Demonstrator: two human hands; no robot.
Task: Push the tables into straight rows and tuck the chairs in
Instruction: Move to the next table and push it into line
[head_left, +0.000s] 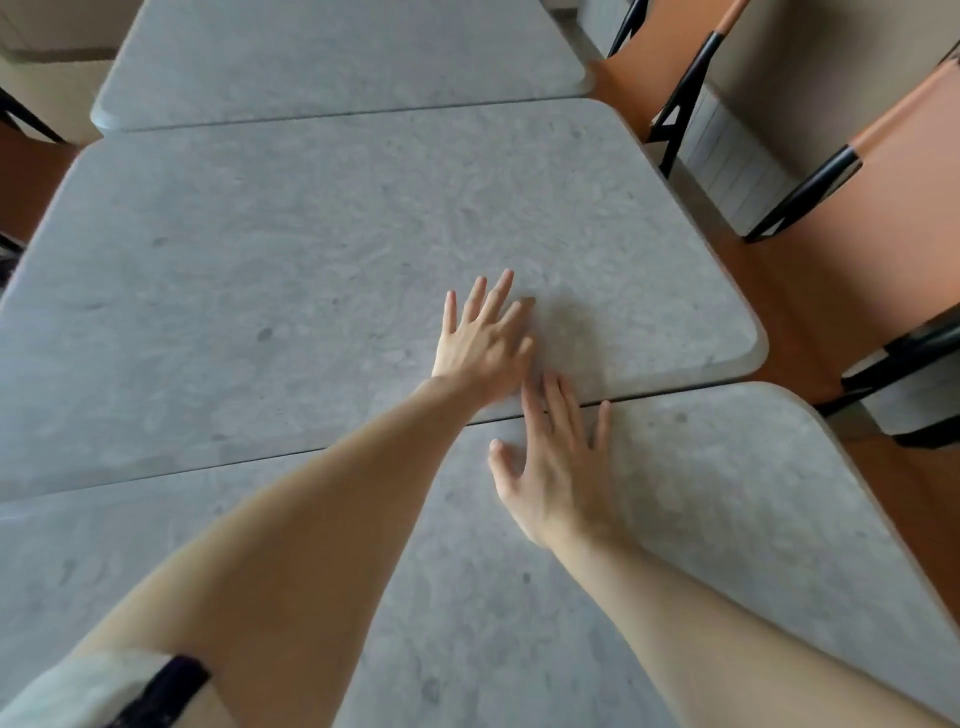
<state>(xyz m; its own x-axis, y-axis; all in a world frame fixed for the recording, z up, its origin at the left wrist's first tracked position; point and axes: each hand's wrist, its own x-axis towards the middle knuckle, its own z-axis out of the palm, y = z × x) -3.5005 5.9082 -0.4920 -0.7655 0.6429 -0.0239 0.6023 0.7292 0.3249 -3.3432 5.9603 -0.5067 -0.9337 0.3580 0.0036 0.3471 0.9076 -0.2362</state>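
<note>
Three grey stone-patterned tables stand end to end: the near table (675, 519), the middle table (260, 286) and the far table (337, 57). Thin seams separate them. My left hand (483, 343) lies flat with straight fingers on the middle table, near its right front corner. My right hand (550, 467) rests flat on the near table, its fingertips reaching across the seam. Neither hand holds anything. Orange chairs with black frames (685, 88) (852, 187) stand along the tables' right side, their backs toward the wall.
A beige wall with a white panel (727, 161) runs behind the right-hand chairs. Another black chair frame (904, 358) shows at the right edge. Orange seats and black frame parts (26, 171) show at the left edge. A brown floor lies between.
</note>
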